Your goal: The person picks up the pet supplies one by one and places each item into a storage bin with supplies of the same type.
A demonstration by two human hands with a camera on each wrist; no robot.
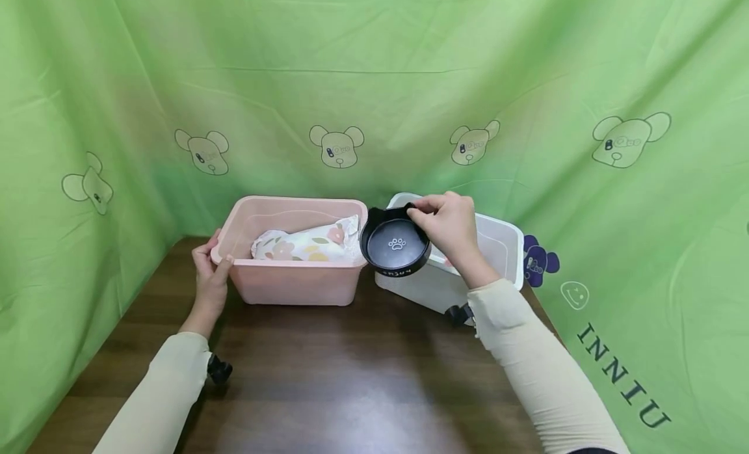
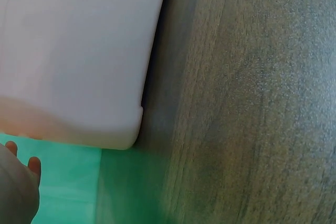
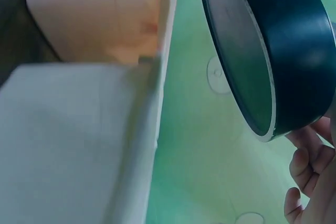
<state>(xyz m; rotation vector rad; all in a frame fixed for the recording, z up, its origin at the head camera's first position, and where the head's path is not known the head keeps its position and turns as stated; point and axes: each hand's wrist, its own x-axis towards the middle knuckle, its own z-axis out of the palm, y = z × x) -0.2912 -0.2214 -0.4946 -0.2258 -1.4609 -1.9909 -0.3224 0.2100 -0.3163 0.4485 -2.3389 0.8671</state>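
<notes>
My right hand [image 1: 450, 223] pinches the rim of a black pet bowl [image 1: 396, 244] with cat ears and a white paw print inside. The bowl is held in the air, tilted toward me, over the gap between two bins. In the right wrist view the bowl [image 3: 294, 51] shows its side and pale underside edge. At the left end of a pink plastic bin [image 1: 295, 285], my left hand [image 1: 212, 272] grips the rim at the corner, thumb in front. Inside that bin lies a floral-patterned wrapped bundle [image 1: 310, 244].
A white bin [image 1: 421, 290] stands at an angle on the right, partly hidden by the bowl and right arm; a bit of something pinkish shows inside. Both bins sit on a dark wooden table [image 1: 328, 376]. A green curtain [image 1: 398, 103] with bear heads hangs behind and beside it.
</notes>
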